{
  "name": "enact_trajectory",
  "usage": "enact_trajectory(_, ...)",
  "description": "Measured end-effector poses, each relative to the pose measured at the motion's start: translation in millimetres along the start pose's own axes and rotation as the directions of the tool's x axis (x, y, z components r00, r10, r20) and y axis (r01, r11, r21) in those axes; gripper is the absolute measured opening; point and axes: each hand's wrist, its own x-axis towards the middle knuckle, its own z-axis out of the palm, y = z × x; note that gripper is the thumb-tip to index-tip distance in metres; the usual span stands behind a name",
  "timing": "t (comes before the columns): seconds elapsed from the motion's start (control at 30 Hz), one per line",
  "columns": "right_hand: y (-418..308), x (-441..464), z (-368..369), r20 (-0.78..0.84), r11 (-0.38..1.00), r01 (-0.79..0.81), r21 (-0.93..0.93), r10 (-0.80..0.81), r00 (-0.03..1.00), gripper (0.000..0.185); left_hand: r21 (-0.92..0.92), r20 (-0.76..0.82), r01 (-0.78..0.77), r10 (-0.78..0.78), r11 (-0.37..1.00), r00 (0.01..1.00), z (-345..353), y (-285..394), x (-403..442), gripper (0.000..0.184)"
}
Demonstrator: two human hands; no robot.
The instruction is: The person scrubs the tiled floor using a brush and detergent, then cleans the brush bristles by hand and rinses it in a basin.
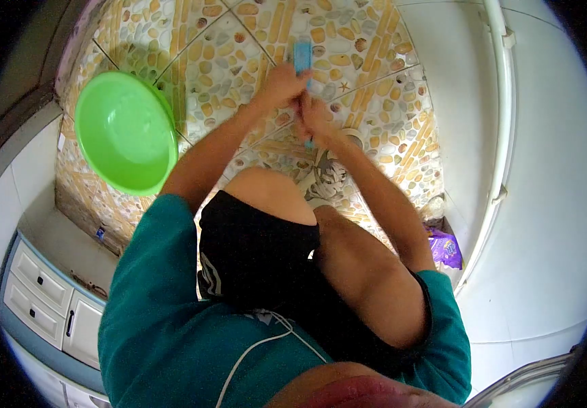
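My left hand (283, 85) and my right hand (317, 121) meet out in front of my knees, low over the patterned floor (218, 68). Both are closed around a narrow blue thing (303, 57). Its flat, rectangular end sticks out beyond my left hand, and a small blue tip shows below my right hand. The middle of it is hidden by my fingers, so I cannot make out whether it is a brush, a cloth or something else. A patterned grey-and-white shoe or slipper (331, 175) is under my right forearm.
A bright green basin (123, 129) stands on the floor to the left. White pipes (502, 122) run along the right wall, with a purple packet (445, 249) low beside it. White drawers (38, 289) are at lower left, and a curved metal rim (528, 377) is at lower right.
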Motion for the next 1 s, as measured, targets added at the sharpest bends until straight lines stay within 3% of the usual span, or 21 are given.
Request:
enact_trajectory(0.03,-15.1,23.2,-13.4,-0.052,0.976,0.133,-0.175,-0.144,0.988,0.042,-0.02,-0.079,-0.079,0.077,0.997,0.994,-14.4,2.6,25.5,0.055)
enact_trajectory(0.07,-33.3,45.2,-35.9,0.101,0.993,0.115,0.026,-0.118,0.988,0.04,-0.034,-0.156,-0.158,0.15,0.987,0.976,-30.4,7.4,46.4,0.055)
enact_trajectory(0.1,-51.9,67.1,-58.6,0.251,0.977,0.034,0.21,-0.088,0.964,0.038,-0.222,-0.056,-0.048,0.036,0.974,0.998,-54.0,18.7,57.9,0.055)
enact_trajectory(0.13,-66.6,68.4,-65.8,0.433,0.874,-0.178,0.453,-0.041,0.9,0.037,-0.39,0.066,0.082,-0.061,0.917,0.996,-68.8,23.9,63.5,0.056)
enact_trajectory(0.17,-81.8,69.6,-73.2,0.598,0.692,-0.436,0.575,0.008,0.801,0.037,-0.39,0.073,0.091,-0.068,0.916,0.995,-68.3,15.1,64.5,0.056)
enact_trajectory(0.2,-85.7,67.6,-55.7,0.408,0.916,-0.169,0.364,0.006,0.913,0.038,-0.247,0.008,-0.052,0.056,0.968,0.998,-68.1,3.3,64.7,0.055)
enact_trajectory(0.23,-87.2,66.1,-43.2,0.212,0.996,0.073,0.043,-0.08,0.974,0.04,-0.28,0.002,-0.126,0.131,0.952,0.991,-61.7,-9.1,58.2,0.053)
enact_trajectory(0.27,-65.2,59.7,-28.9,0.165,0.986,0.162,0.027,-0.164,0.973,0.04,-0.313,-0.003,-0.197,0.206,0.929,0.979,-55.2,-21.6,51.9,0.052)
enact_trajectory(0.33,-48.4,23.2,-14.9,0.161,0.988,0.061,0.14,-0.084,0.983,0.04,-0.483,0.144,0.045,0.029,0.874,0.989,-43.7,-17.4,11.5,0.051)
enact_trajectory(0.37,-28.6,10.1,-3.0,0.047,0.981,0.17,0.091,-0.175,0.984,0.04,-0.422,0.247,0.268,-0.174,0.866,0.953,-39.8,-3.5,-9.9,0.051)
enact_trajectory(0.4,-8.8,-2.8,8.7,-0.067,0.964,0.264,0.019,-0.262,0.963,0.041,-0.414,0.255,0.265,-0.168,0.871,0.952,-27.5,1.6,-14.9,0.051)
enact_trajectory(0.47,39.8,-14.7,30.8,-0.257,0.788,0.522,-0.325,-0.605,0.754,0.043,0.025,0.157,0.007,-0.01,1.0,0.988,7.1,10.0,-22.2,0.051)
enact_trajectory(0.5,43.9,-27.2,29.7,-0.32,0.97,0.241,0.036,-0.217,0.922,0.043,0.024,0.162,-0.005,0.001,1.0,0.987,11.1,26.9,-20.0,0.051)
enact_trajectory(0.57,48.4,-32.0,15.4,-0.239,0.916,-0.093,0.391,0.199,0.95,0.043,0.018,0.223,-0.097,0.091,0.995,0.97,15.7,64.4,-13.7,0.052)
enact_trajectory(0.63,31.5,-22.6,-24.1,-0.285,0.897,-0.086,0.434,0.227,0.931,0.043,-0.068,0.004,-0.284,0.285,0.956,0.958,37.4,78.6,8.2,0.053)
enact_trajectory(0.67,16.4,-17.0,-44.2,-0.29,0.897,-0.085,0.434,0.229,0.929,0.043,-0.07,0.006,-0.289,0.29,0.955,0.957,45.2,87.3,26.4,0.053)
enact_trajectory(0.73,-8.7,-5.7,-75.7,-0.048,0.505,-0.168,0.847,0.387,0.921,0.045,-0.075,0.053,-0.312,0.316,0.947,0.947,51.8,99.6,53.0,0.05)
enact_trajectory(0.77,-3.0,1.0,-76.4,-0.05,0.508,-0.167,0.845,0.386,0.921,0.045,-0.078,0.068,-0.32,0.325,0.944,0.943,53.5,102.2,59.4,0.049)
enact_trajectory(0.9,60.6,-4.9,-20.8,-0.196,0.773,-0.086,0.628,0.265,0.944,0.046,-0.091,0.0,-0.407,0.409,0.909,0.913,59.9,66.5,33.1,0.045)
enact_trajectory(0.97,64.6,-38.7,18.5,-0.193,0.828,-0.114,0.548,0.258,0.947,0.047,-0.052,0.404,-0.092,0.105,0.994,0.909,23.1,59.4,-22.0,0.063)
enact_trajectory(1.0,59.1,-61.5,35.7,-0.175,0.837,-0.145,0.528,0.274,0.946,0.048,0.029,0.392,-0.105,0.085,0.994,0.916,31.1,39.2,-39.3,0.062)
